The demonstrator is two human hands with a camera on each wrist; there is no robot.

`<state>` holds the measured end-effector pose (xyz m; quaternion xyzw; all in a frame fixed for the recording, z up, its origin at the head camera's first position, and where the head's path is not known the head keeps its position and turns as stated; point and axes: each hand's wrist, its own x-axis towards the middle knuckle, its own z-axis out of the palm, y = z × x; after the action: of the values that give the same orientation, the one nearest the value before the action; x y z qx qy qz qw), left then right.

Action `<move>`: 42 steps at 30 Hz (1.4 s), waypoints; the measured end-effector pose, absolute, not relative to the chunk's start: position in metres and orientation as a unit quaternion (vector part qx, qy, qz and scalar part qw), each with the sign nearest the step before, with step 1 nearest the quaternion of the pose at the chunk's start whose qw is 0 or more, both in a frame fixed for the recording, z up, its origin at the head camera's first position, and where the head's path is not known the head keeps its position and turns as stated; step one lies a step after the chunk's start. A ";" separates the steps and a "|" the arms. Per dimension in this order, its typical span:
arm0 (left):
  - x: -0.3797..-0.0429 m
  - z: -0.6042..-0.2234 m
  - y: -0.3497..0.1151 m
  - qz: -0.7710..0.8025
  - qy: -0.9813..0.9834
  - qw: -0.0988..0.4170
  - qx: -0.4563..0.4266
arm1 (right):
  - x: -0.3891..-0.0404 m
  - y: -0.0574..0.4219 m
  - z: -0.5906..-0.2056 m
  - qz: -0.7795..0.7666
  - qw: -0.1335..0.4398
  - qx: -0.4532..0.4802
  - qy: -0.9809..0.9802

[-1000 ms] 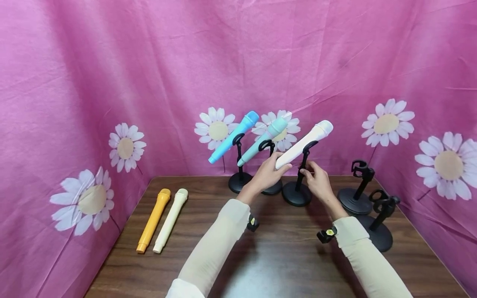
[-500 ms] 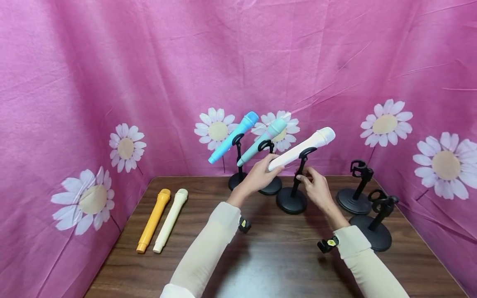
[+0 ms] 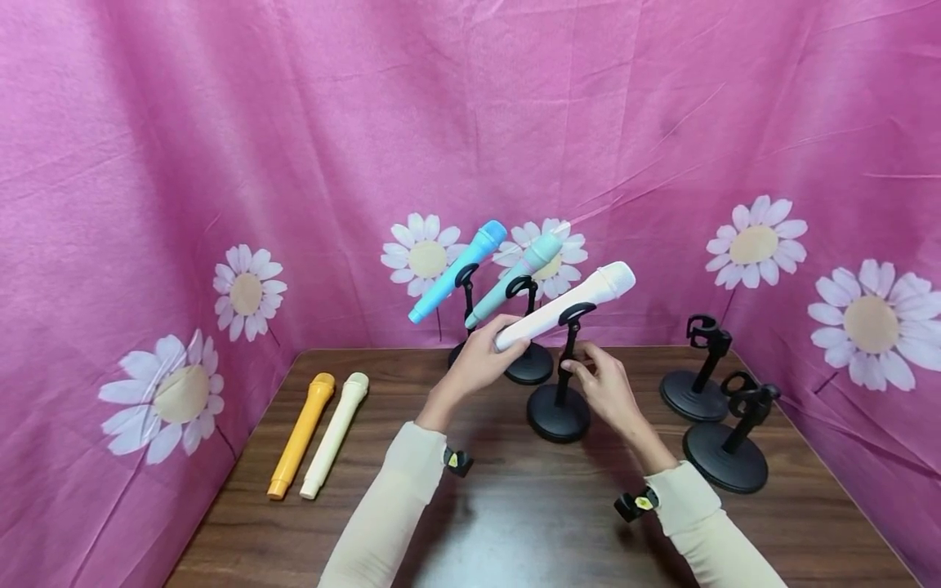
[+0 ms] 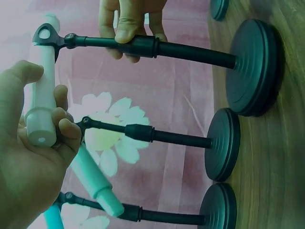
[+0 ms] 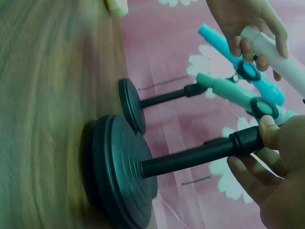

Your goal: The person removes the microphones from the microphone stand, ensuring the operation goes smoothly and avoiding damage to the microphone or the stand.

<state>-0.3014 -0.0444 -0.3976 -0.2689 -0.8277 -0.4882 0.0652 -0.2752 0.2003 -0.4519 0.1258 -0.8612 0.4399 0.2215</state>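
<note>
A white microphone (image 3: pixel 564 309) lies tilted in the clip of a black microphone stand (image 3: pixel 562 400), head end up to the right. Its lower end is in my left hand (image 3: pixel 481 357), fingers and thumb wrapped round it, as the left wrist view also shows. My right hand (image 3: pixel 604 387) pinches the stand's pole at the thicker collar (image 5: pixel 245 141) between thumb and fingers. Just behind, a mint-green microphone (image 3: pixel 515 278) and a blue microphone (image 3: pixel 457 271) rest slanted in the clips of two similar stands.
Two more black stands, a rear one (image 3: pixel 694 395) and a nearer one (image 3: pixel 726 457), stand at the right with bare clips. On the left of the wooden table (image 3: pixel 515 523) lie an orange microphone (image 3: pixel 301 437) and a cream microphone (image 3: pixel 335 437). A pink flowered curtain (image 3: pixel 412 122) surrounds the back.
The stand and white microphone have shifted left and nearer to me, both hands moving along with them. The white microphone lies flatter than before. The other microphones and stands have stayed put.
</note>
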 end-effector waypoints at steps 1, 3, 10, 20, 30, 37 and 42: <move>-0.300 -0.398 -0.047 -0.489 -0.828 0.069 -0.266 | -0.274 0.198 -0.451 0.443 0.220 0.130 -0.859; -0.297 -0.400 -0.052 -0.494 -0.826 0.074 -0.261 | -0.271 0.193 -0.451 0.449 0.219 0.141 -0.855; -0.288 -0.405 -0.068 -0.507 -0.817 0.091 -0.258 | -0.262 0.180 -0.453 0.463 0.224 0.178 -0.839; -0.279 -0.410 -0.090 -0.525 -0.807 0.092 -0.256 | -0.254 0.163 -0.456 0.482 0.206 0.203 -0.827; -0.273 -0.413 -0.108 -0.536 -0.803 0.088 -0.246 | -0.248 0.148 -0.457 0.485 0.191 0.212 -0.826; -0.273 -0.415 -0.117 -0.537 -0.805 0.083 -0.240 | -0.245 0.141 -0.459 0.494 0.179 0.215 -0.823; -0.273 -0.416 -0.122 -0.537 -0.805 0.077 -0.241 | -0.244 0.138 -0.460 0.493 0.170 0.209 -0.828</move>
<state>-0.2726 -0.1218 -0.4164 -0.2408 -0.8050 -0.5366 0.0774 -0.2442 0.1380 -0.4600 0.2091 -0.8275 0.4925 0.1700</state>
